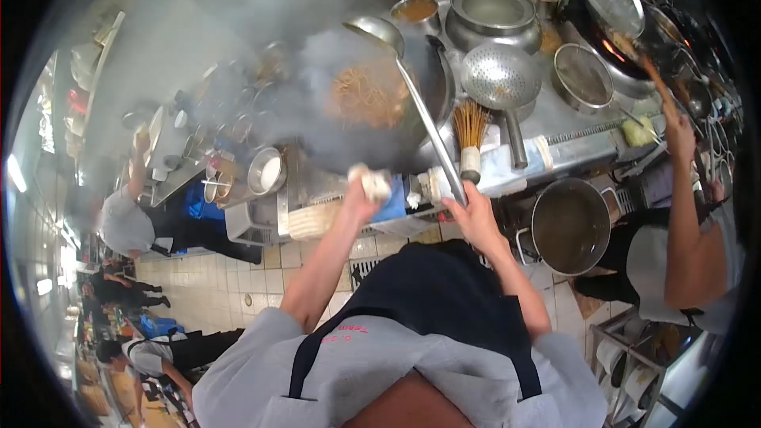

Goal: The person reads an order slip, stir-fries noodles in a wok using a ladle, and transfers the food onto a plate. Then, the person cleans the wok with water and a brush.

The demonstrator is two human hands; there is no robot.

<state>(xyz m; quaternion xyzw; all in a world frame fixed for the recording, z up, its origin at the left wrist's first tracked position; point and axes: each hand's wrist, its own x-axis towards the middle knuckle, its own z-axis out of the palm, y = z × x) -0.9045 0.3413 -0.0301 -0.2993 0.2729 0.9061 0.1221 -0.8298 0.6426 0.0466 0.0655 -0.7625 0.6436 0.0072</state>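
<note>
- Wok (430, 73): on the counter (552, 117) in front of the person, half veiled by steam (313, 63); the noodles (369, 95) lie inside it.
- Right hand (477, 219): fingers clamped on the handle of a ladle (425, 111), whose bowl hangs by the wok's far side, apart from the noodles.
- Left hand (362, 200): fingers closed on a blurred white cloth (377, 183) at the wok's near edge; whether they also grip the wok through it cannot be told.
- Surroundings: a strainer (501, 75) and a brush (470, 128) lie to the wok's right.
- Technique (judgement): the cloth is best kept folded thick between skin and hot metal; the ladle should sweep under the noodles, lifting rather than chopping them; short, even strokes should limit spills and scorching, and leaning back from the steam would help sight.
- Writing: red letters (353, 330) near the apron's (444, 285) top edge, inverted and too small to read surely; no brand is legible.
</note>
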